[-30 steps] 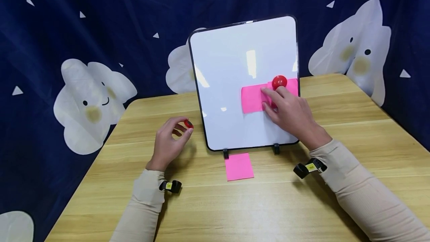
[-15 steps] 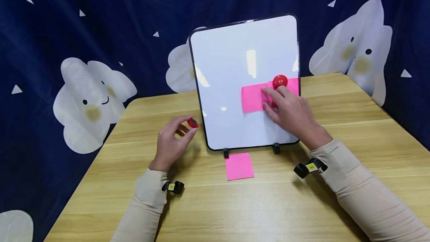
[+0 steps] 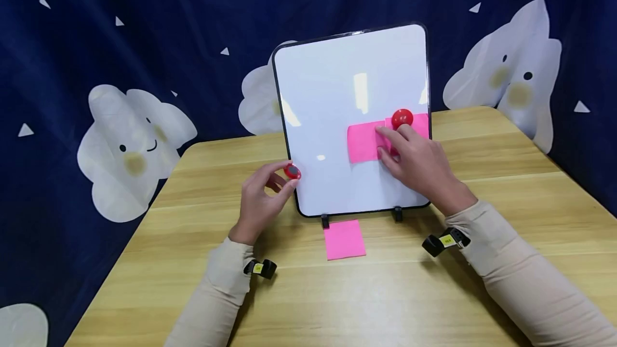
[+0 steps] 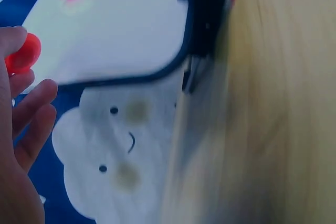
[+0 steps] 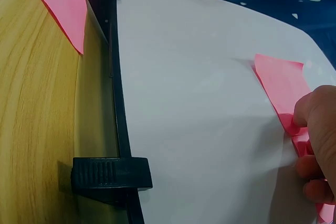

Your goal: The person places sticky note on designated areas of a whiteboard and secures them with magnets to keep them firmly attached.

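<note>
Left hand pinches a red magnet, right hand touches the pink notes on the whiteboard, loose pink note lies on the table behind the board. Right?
One slip: the loose pink note lies on the table in front of the whiteboard, per the head view. Left hand pinching the red magnet, right hand touching the pink notes: correct.

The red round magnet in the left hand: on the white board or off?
Off: the left hand pinches the red round magnet, its dark back showing.

Wrist-view edges crop both hands (image 4: 10, 177) (image 5: 323, 129).
</note>
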